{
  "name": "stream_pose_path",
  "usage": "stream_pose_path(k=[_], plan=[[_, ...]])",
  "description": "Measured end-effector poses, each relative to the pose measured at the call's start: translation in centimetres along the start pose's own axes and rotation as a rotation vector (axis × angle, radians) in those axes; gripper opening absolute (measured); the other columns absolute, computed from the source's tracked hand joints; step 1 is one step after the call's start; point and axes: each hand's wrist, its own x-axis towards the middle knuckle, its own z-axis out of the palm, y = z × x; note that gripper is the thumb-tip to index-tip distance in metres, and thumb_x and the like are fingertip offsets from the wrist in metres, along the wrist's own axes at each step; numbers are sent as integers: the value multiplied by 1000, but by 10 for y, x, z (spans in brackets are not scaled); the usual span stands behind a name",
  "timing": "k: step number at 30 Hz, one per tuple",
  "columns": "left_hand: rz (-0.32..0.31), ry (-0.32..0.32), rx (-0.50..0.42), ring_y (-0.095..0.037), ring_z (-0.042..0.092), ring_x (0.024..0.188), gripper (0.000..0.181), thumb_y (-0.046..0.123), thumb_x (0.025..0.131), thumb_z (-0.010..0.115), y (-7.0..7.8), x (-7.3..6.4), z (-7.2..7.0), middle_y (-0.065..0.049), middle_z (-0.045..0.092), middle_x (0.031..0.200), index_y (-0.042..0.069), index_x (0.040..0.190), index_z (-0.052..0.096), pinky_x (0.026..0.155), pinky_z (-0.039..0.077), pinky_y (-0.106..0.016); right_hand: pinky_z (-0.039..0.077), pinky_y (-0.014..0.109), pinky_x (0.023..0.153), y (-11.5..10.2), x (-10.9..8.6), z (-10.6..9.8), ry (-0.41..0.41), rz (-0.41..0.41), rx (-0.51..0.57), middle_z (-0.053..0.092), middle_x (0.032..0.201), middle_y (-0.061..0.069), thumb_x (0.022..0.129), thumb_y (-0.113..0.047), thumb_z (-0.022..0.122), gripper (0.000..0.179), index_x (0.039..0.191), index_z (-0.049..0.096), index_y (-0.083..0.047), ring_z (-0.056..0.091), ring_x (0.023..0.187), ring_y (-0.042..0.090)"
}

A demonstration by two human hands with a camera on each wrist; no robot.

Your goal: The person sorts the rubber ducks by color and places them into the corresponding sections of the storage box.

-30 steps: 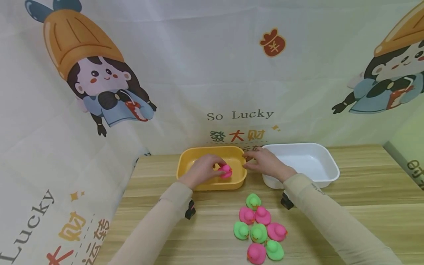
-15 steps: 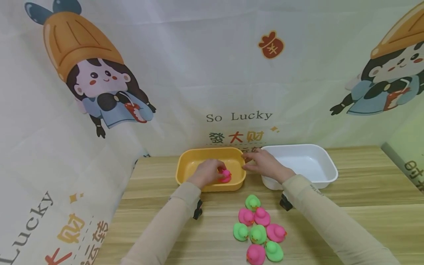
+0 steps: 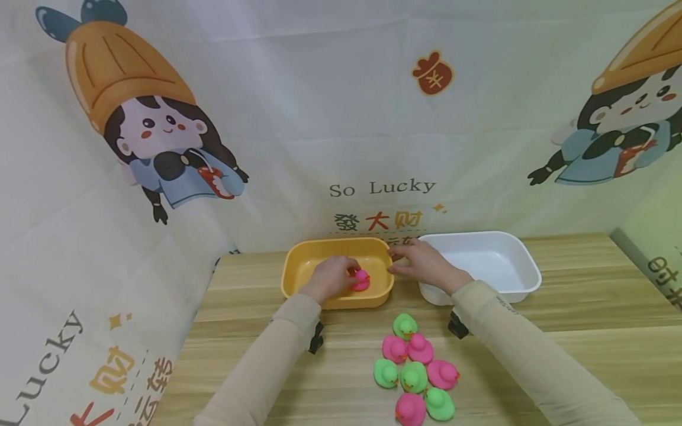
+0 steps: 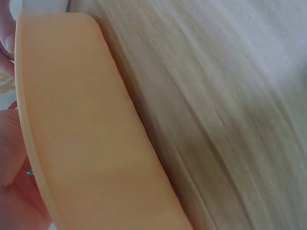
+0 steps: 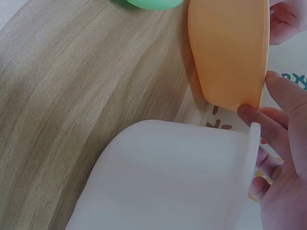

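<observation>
In the head view, my left hand [image 3: 333, 277] reaches inside a yellow plastic tub [image 3: 298, 257], its thumb and fingers around a pink rubber duck [image 3: 362, 280] low in the tub. The left wrist view shows the tub's side wall [image 4: 86, 120], with part of the hand [image 4: 14, 163] beyond the rim. My right hand [image 3: 426, 263] spans the gap between the two tubs, thumb and forefinger touching the yellow tub's right end. In the right wrist view, other fingers of this hand [image 5: 283, 143] lie by the rim of the white tub [image 5: 177, 172].
The white tub [image 3: 490, 260] stands right of the yellow one at the back of the wooden table [image 3: 234, 325]. Several pink and green rubber ducks [image 3: 413, 376] cluster in front of the tubs. A printed cloth [image 3: 298, 118] hangs behind.
The left hand has moved slightly right and lower in the yellow tub with the pink rubber duck. The right hand has stayed at the tub's end. The view has shifted slightly.
</observation>
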Motion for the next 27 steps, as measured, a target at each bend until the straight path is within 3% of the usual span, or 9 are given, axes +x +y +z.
stream_pose_path(k=[8, 16, 23, 27], plan=[[59, 84, -36, -29, 66, 107, 22, 22, 99, 73, -3, -10, -3, -10, 73, 112, 6, 115, 76, 97, 53, -45, 50, 52, 98, 0, 0, 0, -7, 6, -19, 72, 126, 12, 98, -33, 74, 43, 131, 70, -5, 59, 111, 34], [128, 150, -119, -32, 61, 115, 28, 18, 99, 73, 3, -35, -5, -13, 67, 120, 6, 124, 73, 101, 52, -47, 50, 50, 94, 0, 0, -2, -12, 10, -24, 72, 125, 14, 97, -33, 73, 44, 131, 70, -5, 59, 108, 34], [339, 176, -157, -27, 62, 110, 26, 14, 95, 77, 14, -66, 0, -10, 71, 116, 6, 120, 74, 99, 52, -44, 51, 51, 93, 0, 0, -2, -1, -2, -28, 72, 126, 16, 98, -33, 73, 44, 131, 70, -4, 60, 107, 35], [465, 113, -148, -23, 64, 112, 24, 13, 95, 77, 25, -82, 4, -5, 73, 118, 8, 119, 75, 103, 51, -40, 51, 53, 95, 1, 0, -2, 9, -14, -30, 72, 126, 16, 98, -31, 73, 43, 130, 71, -3, 61, 108, 36]])
